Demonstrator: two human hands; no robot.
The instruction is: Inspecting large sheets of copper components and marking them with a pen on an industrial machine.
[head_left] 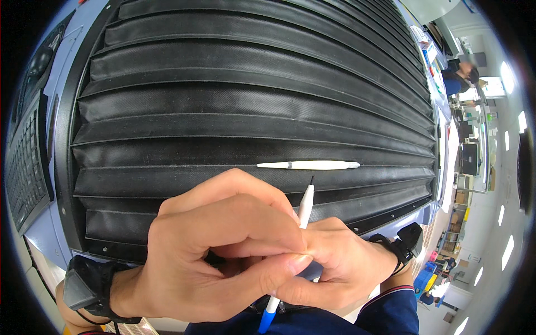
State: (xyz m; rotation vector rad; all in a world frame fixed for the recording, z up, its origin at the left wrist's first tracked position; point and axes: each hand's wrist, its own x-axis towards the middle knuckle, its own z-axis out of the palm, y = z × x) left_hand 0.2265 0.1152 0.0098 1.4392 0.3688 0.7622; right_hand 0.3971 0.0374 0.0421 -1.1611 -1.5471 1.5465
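**Inspector:** Knuckles fill the bottom of the view: the left hand (223, 251) is curled shut in front, its fingertips pressed against the right hand (335, 268), which sits just behind it. Both wrists carry black bands.

**Trainee:** What are they closed on?

**Inspector:** A slim white pen-like tool (304, 209) with a fine dark tip. Its shaft rises from between the two hands, tip up, leaning slightly right, and a blue end (267, 321) shows below them. The right hand clearly pinches it. Whether the left grips the shaft or only braces against the right fingers, I cannot tell; its own fingers hide the contact.

**Trainee:** And the other white piece?

**Inspector:** A second white stick (309, 164), lying flat in a fold of the black pleated bellows cover (223, 84), just above the tip of the held one and apart from it.

**Trainee:** So what might go wrong?

**Inspector:** My judgement: the pleats slope and the loose stick is round, so a nudge from the hands or a jolt to the cover could roll it down a fold and off the edge. The fine tip is also near the fabric; a slip in the pinch could jab or scratch the bellows, or bend the tip. A keyboard (25, 162) sits far left, well clear.
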